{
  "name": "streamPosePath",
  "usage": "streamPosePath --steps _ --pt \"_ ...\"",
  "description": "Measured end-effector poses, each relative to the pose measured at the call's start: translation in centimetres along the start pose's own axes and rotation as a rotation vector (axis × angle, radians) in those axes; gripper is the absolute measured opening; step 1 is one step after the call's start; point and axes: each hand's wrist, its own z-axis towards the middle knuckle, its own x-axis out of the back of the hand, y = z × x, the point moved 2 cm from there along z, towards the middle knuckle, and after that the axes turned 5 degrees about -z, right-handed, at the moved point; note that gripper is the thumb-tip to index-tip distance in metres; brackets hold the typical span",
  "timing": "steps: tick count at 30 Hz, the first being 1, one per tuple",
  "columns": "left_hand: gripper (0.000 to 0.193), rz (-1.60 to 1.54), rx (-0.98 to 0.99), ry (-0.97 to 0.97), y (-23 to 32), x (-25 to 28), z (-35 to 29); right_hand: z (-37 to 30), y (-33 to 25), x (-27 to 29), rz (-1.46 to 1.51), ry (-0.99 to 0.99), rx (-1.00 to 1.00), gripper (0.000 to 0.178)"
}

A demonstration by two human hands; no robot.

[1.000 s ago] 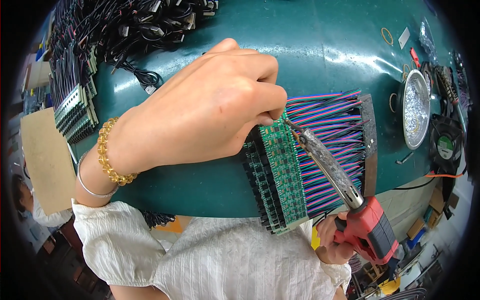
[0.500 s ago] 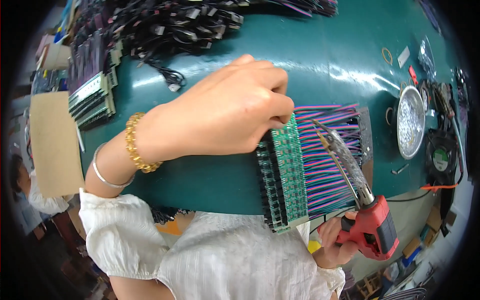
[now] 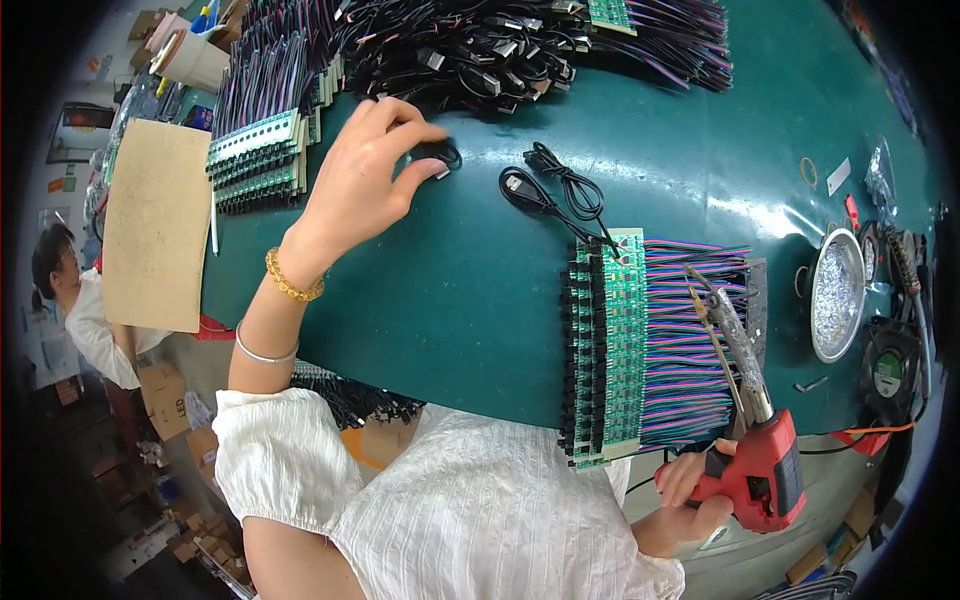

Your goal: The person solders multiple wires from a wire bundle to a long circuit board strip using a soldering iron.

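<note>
My left hand reaches over the table with thumb and fingers apart. Between thumb and fingertips lies a coiled black USB cable, partly hidden; whether they touch it I cannot tell. In my right hand is a red trigger-style soldering gun, its tip pointing up and left over coloured wires. These wires run from a panel of green circuit boards with black connectors along its left side. A second black USB cable lies looped beyond the panel, one end at the board's far end.
Black USB cables are heaped at the back. Stacked wired boards stand left, beside a tan cardboard sheet. A foil-lined metal bowl and a black fan sit at the right. Another person is at far left.
My left hand has moved from the panel's far end to the back left and opened. A USB cable now shows at that end of the panel. My right hand still holds the soldering gun.
</note>
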Motion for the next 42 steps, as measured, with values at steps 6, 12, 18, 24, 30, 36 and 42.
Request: streamPosePath --steps 6,12,18,24,30,36,42 --pt "0.01 -0.205 -0.03 -0.079 2.3 0.0 -2.3 -0.3 0.2 0.6 0.011 0.034 0.014 0.074" --pt "0.016 -0.024 0.214 0.108 2.0 1.3 -2.5 -0.7 0.3 0.7 0.04 0.028 0.015 0.074" --pt "0.026 0.116 0.409 0.064 1.1 0.1 -2.9 -0.5 0.0 0.5 0.016 -0.011 0.011 0.073" --pt "0.031 0.082 0.557 -0.086 2.5 1.1 -3.8 -0.2 -0.5 -0.5 -0.046 0.065 0.023 0.073" --pt "0.021 -0.044 0.459 -0.003 2.1 -0.7 -3.4 -0.4 0.3 1.0 0.031 0.011 0.015 0.074" --pt "0.014 -0.543 0.535 0.013 5.9 -0.7 -3.1 -0.4 -0.9 -0.8 -0.016 0.044 -0.008 0.075" --pt "0.014 -0.601 0.095 -0.029 13.9 -0.3 -1.6 0.6 -1.7 -1.7 -0.422 -0.063 0.063 0.061"
